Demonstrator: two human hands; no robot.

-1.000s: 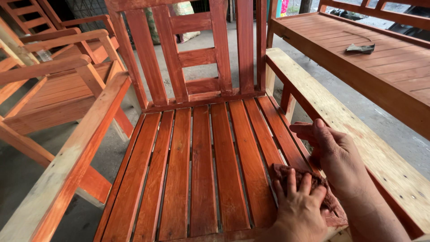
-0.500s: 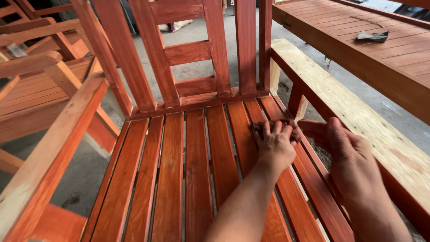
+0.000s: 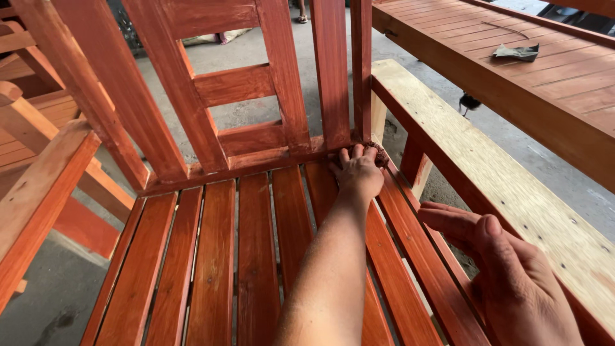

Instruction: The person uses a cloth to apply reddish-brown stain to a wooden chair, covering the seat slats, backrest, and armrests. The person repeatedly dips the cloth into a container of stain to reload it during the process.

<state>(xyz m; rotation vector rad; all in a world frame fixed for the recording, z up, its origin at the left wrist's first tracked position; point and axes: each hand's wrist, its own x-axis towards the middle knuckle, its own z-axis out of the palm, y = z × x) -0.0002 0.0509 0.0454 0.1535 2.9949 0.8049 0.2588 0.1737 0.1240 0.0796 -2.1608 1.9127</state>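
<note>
Where the view looks down from the head camera, we find the largest item to be a slatted wooden chair (image 3: 256, 256), stained red-brown, its seat slats running away from us toward an upright back of vertical and cross rails. To the right, across a strip of concrete floor (image 3: 551, 160), we note a broad stained wooden platform (image 3: 512, 83) with a crumpled dark scrap (image 3: 516, 52) lying on its boards. The chair's right armrest (image 3: 487, 186) is a wide plank of pale, unstained wood, set well above the seat and running from the back post toward us. On the left we record another stained armrest (image 3: 38, 192) and parts of further chairs behind it. The left hand (image 3: 357, 173) is stretched out along the seat to the rear right corner, where the slats meet the lower back rail; its fingers press down on a small dark reddish pad (image 3: 379, 154), which shows just past the fingertips, against the corner post. We judge the hand to be clamped over this pad, palm down. The right hand (image 3: 506, 269) lies near the right edge of the seat, below the pale armrest, fingers extended and loose, closed on nothing; whether it touches the slat we cannot tell.
</note>
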